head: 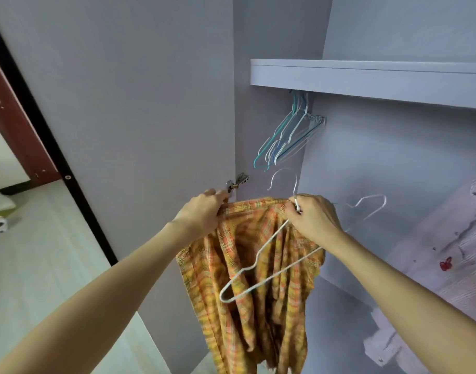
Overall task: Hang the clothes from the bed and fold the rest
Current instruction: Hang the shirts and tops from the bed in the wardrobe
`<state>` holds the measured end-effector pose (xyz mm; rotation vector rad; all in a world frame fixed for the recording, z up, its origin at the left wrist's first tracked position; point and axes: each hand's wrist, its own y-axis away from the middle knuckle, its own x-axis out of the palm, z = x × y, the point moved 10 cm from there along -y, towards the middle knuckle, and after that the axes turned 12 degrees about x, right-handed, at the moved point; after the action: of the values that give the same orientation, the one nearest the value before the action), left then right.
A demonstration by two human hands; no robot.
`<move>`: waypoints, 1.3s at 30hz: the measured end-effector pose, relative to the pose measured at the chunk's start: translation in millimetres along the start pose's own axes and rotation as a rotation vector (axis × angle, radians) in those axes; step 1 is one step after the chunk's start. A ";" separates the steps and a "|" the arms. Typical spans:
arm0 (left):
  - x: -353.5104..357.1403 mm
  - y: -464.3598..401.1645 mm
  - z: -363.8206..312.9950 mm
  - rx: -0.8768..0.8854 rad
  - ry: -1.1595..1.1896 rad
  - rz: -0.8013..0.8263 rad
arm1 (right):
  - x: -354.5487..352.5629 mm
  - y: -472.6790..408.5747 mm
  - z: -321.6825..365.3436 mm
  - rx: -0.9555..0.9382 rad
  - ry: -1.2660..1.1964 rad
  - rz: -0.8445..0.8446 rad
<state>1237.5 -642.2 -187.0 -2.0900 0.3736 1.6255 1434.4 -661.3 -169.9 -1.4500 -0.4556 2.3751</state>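
**Arm and Hand Position: Both Arms Raised**

Both bare arms extend up and forward from the near edge of the view, converging toward the centre.

Left arm: the forearm runs from the near left corner diagonally to the far centre. The left hand (201,211) is seen from the back, fingers curled over and gripping the top edge of the plaid garment (247,279).

Right arm: the forearm runs from the near right corner toward the centre. The right hand (312,217) is seen from the back, level with the left hand and apart from it. Its fingers are curled, pinching the neck of the white wire hanger (261,257) together with the garment edge.
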 end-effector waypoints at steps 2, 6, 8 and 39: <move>4.5 4.2 10.1 -0.055 -0.027 0.022 | -10.3 0.3 -1.5 0.012 0.043 -0.101; 0.9 9.0 17.7 -0.102 0.005 -0.021 | -18.1 3.3 -9.2 0.070 0.167 -0.233; -7.2 7.2 9.1 -0.089 0.070 -0.102 | -11.1 2.1 -15.4 0.144 0.173 -0.226; -19.9 12.5 -45.7 0.421 -0.348 -0.227 | 95.8 44.5 -39.2 0.591 -1.273 1.183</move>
<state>1264.4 -677.7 -161.5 -1.4543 0.3132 1.5739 1423.3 -656.2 -281.9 0.4238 1.1155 3.5256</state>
